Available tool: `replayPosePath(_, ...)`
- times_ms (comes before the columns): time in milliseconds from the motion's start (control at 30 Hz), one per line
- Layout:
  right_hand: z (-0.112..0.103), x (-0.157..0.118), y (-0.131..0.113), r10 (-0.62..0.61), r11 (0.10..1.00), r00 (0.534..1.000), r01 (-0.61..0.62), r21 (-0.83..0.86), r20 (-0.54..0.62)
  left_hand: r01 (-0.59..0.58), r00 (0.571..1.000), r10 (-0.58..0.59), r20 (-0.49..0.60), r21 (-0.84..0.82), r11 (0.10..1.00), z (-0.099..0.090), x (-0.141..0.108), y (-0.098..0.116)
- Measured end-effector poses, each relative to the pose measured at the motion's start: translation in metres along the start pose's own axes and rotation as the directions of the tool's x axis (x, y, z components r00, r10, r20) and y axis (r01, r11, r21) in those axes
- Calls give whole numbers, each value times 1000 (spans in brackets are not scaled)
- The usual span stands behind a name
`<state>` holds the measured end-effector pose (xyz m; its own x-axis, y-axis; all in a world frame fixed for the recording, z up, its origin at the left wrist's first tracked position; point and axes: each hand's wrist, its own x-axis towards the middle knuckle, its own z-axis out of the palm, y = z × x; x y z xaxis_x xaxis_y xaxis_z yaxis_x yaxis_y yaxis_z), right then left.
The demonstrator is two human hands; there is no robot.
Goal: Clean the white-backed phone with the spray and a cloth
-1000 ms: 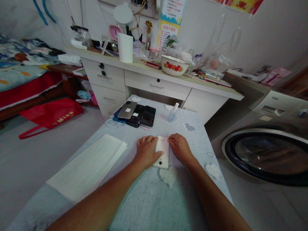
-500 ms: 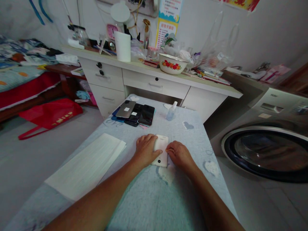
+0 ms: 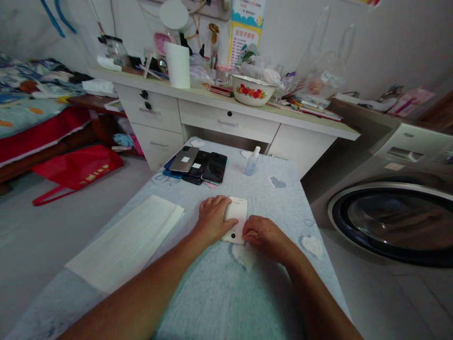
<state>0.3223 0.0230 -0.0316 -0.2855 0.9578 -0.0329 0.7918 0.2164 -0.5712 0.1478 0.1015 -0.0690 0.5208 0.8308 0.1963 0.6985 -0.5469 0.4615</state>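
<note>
A white smartphone [image 3: 238,213] lies back up on the cloth-covered table [image 3: 226,302], its dark camera lens at the end nearer me. My left hand [image 3: 213,218] grips it from the left, with the fingers by the far left corner and the thumb resting across the back. At the phone's right edge, close to the near corner, my right hand [image 3: 261,233] is closed in a pinch, fingertips against the side. Whatever may be between those fingertips is too small to make out.
Several phones [image 3: 184,159] lie piled toward the table's far left. A small clear spray bottle [image 3: 251,163] stands to their right. White sheets [image 3: 129,243] lie at the left. Beyond are a white desk [image 3: 208,111] and, on the right, a washing machine [image 3: 392,189].
My right hand has slid toward me along the phone's right edge, from about its middle to near the camera-end corner. My left hand still holds the phone in place.
</note>
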Motion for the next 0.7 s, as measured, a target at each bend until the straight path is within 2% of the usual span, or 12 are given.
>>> replayPosePath(200,-7,-7,0,-76,994,988,64,94,131,-11,1000,11,8,23,1000,-7,-2,-2)
replayPosePath(267,-10,-8,1,-63,986,990,43,161,125,-25,999,24,32,26,999,-12,-3,-2)
replayPosePath(367,-11,-6,6,91,967,996,-85,240,-12,-48,997,47,67,18,999,-18,-6,0)
replayPosePath(467,-6,-3,15,266,918,955,-211,336,-128,-85,992,83,93,10,996,-23,-10,1)
replayPosePath(600,6,1,26,360,842,920,-248,478,-157,-128,982,124,144,14,992,-27,-14,3)
replayPosePath(700,11,4,26,399,756,910,-254,603,-116,-152,970,146,197,16,988,-28,-15,3)
